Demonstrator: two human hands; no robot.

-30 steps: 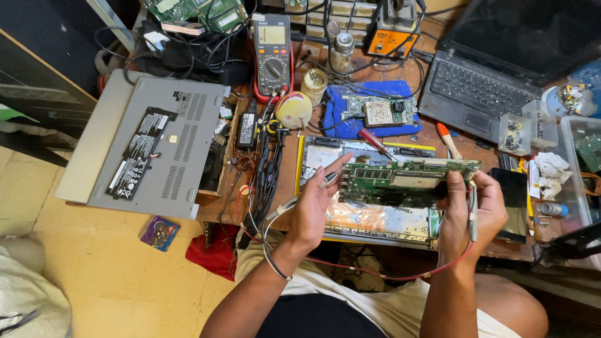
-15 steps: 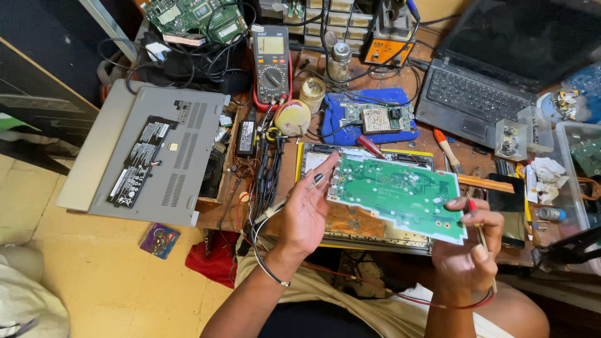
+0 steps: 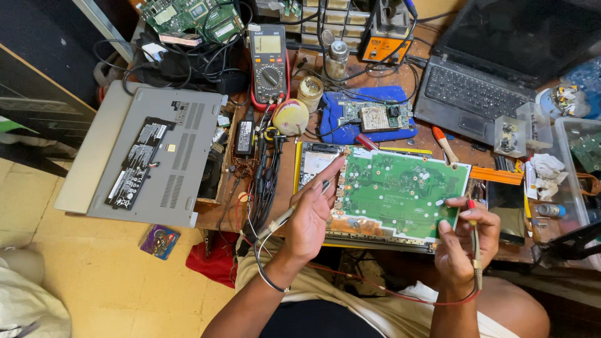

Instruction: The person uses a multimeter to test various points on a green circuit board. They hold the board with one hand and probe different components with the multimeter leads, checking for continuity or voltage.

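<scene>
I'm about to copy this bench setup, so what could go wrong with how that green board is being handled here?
1. The green circuit board is held only at its edges by the left hand and right hand; it could slip onto the cluttered workbench.
2. Each hand also pinches a probe, the red probe in the right; a tip might scrape the board.

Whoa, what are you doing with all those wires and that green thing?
A person holds a green circuit board over a cluttered workbench. The left hand steadies its left edge and grips a black probe. The right hand pinches the lower right corner and holds a red probe. A multimeter sits behind.
</scene>
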